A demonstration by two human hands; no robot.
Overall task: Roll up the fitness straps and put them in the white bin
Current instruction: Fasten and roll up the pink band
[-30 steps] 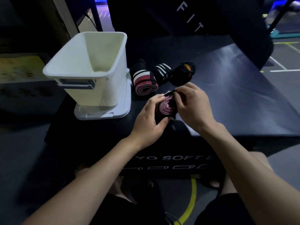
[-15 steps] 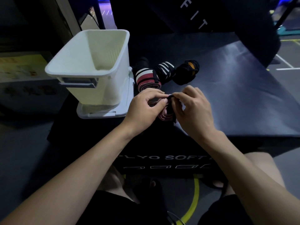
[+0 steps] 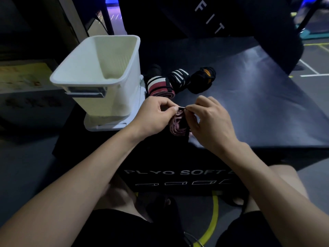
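A rolled pink-and-black strap (image 3: 179,124) sits between my hands above the near edge of the black plyo box. My left hand (image 3: 154,114) pinches its top edge from the left. My right hand (image 3: 209,122) pinches it from the right, with the loose black end hanging under the fingers. Behind them lie three rolled straps: a red, white and black one (image 3: 159,86), a black one with white stripes (image 3: 179,76) and a black one with orange (image 3: 203,79). The white bin (image 3: 99,75) stands to the left, and I see nothing inside it.
The bin rests on a white lid (image 3: 114,124) at the left edge of the black plyo box (image 3: 249,104). A dark padded block with white letters (image 3: 213,18) stands behind. My knees and a yellow floor line (image 3: 213,216) are below the box.
My left hand has shifted from under the roll to its top edge. Both hands now pinch the strap end at the top of the roll.
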